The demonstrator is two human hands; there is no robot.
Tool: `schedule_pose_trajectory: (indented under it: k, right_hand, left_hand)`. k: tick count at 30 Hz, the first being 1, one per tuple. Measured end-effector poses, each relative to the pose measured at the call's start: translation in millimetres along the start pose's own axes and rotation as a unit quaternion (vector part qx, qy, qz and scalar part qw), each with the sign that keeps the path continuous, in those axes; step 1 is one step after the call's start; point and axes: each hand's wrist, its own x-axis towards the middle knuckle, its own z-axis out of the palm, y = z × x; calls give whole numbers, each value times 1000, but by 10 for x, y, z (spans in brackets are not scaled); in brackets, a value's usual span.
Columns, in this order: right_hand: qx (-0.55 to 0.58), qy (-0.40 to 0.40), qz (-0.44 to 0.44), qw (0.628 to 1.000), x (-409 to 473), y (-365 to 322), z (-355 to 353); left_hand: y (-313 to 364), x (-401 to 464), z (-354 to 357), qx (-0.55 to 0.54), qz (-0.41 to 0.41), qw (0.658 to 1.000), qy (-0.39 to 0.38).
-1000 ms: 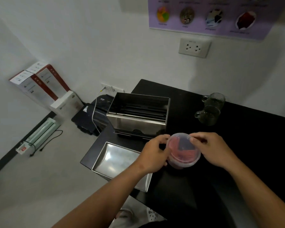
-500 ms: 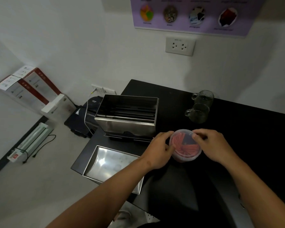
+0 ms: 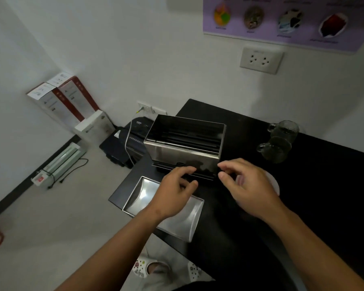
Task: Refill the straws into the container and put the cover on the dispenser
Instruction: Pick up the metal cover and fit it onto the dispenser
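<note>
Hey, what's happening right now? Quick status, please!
Both hands open, empty, near dispenser. Dispenser uncovered, cover lying on table. Straw tub behind right hand.

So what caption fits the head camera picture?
Two empty hands, left and right, hover before the open steel dispenser.

Both hands — left hand (image 3: 172,192), right hand (image 3: 248,185) — have let go of the straw tub (image 3: 274,183).
</note>
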Motion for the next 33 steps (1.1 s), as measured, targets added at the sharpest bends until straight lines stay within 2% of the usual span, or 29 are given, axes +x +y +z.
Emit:
schedule_pose_trajectory:
  k: [5, 10, 13, 19, 29, 33]
  right_hand:
    - [7, -69, -19, 997, 129, -118, 507]
    - [-25, -114, 5, 993, 263, -55, 949]
    - [-65, -146, 33, 987, 323, 46, 1161]
    - [-203, -246, 66, 946, 360, 253, 1456]
    - [-231, -200, 58, 950, 308, 362, 1648]
    - [-210, -189, 65, 957, 300, 363, 1632]
  left_hand:
    - [-412, -249, -442, 47, -83, 993, 65]
    - [-850, -467, -771, 84, -165, 976, 111]
    - [-1055, -545, -878, 134, -205, 960, 135]
    - [-1299, -661, -864, 108, -294, 941, 128]
    - [-1264, -709, -788, 73, -303, 945, 100]
    - [-1263, -756, -763, 34, -291, 948, 121]
